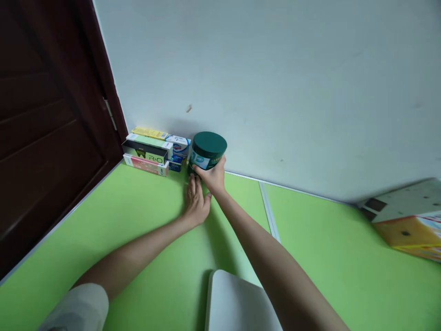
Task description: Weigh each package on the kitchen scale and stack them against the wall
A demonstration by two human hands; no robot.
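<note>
A dark green round jar [208, 146] with a wide lid and a pale blue label stands upright near the wall. My right hand [214, 177] is closed round its lower right side, the thumb across the front. Low in front of the jar, my left hand [197, 204] has its fingers stretched toward the base; whether the fingertips touch it I cannot tell. Just left of the jar are stacked toothpaste-style boxes: a black and green box [146, 152], a pink box [146, 164], a yellow box [149, 133], a white and blue box [179, 145] and a dark blue box [175, 163].
The green tabletop [138, 216] meets a pale wall [275, 92] behind and a dark brown door [44, 115] at left. A white flat object [237, 303] lies at the front. At the right edge is a yellow and white carton [406, 232]. A white strip [269, 211] crosses the tabletop.
</note>
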